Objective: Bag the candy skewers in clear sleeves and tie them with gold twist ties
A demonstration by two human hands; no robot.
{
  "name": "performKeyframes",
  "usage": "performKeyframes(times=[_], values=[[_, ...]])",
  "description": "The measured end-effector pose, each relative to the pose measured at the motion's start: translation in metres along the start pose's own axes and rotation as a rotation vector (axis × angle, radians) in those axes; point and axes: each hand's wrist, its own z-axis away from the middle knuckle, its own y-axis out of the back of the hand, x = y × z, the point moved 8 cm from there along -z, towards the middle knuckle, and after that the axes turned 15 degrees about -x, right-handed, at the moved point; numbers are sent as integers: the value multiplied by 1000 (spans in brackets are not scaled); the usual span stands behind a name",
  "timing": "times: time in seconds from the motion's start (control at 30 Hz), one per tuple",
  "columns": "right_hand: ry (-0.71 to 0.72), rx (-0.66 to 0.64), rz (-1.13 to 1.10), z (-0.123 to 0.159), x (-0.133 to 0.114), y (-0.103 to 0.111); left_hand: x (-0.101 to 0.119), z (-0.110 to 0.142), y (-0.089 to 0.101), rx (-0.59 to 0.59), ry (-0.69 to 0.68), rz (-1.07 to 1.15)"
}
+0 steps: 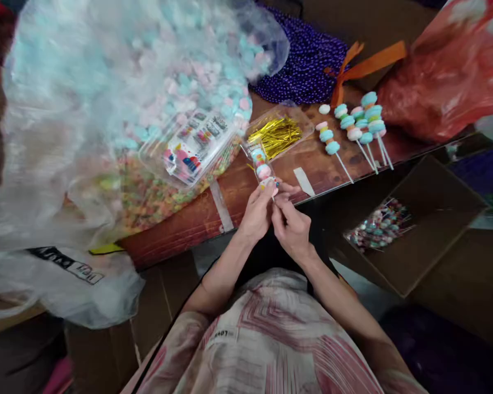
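Note:
A candy skewer [263,171] of pink, white and blue puffy marshmallow-like pieces sits inside a clear printed bag, its top pointing away from me. My left hand [258,210] is closed around the lower end of this bagged skewer. Right beside it, my right hand [291,221] is closed in a pinch at the bottom of the bag, by the stick. What its fingertips hold is hidden. Just beyond the bag, a clear plastic tray [306,128] contains gold twist ties [275,137]. To its left, printed clear bags [201,139] lie stacked in another clear tray [148,156].
Several unbagged candy skewers [347,123] lie at the table's right, with a loose white piece [324,109]. Big plastic bags of pastel candy [181,82] and small colourful rings [160,205] fill the left. Purple beads [299,60] and a red bag [447,87] stand behind. A cardboard box [431,219] below right contains bagged skewers [380,227].

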Motion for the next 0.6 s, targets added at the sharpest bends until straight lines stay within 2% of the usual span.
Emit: performKeyframes(times=[0.1, 0.2, 0.27, 0.37, 0.43, 0.6], values=[[-74, 1, -65, -3, 11, 3, -7, 1, -7, -93, 102, 13], [-92, -14, -91, -4, 16, 6, -3, 2, -7, -143, 152, 16], [-78, -35, -88, -5, 15, 6, 6, 0, 0, -104, 121, 11], [-42, -63, -74, -5, 11, 4, 21, -3, 16, 49, 41, -4], [-5, -77, -47, -5, 7, 2, 24, -5, 22, 112, 23, -17], [12, -34, -2, -9, 4, -4, 14, -7, 15, 63, -32, -53]])
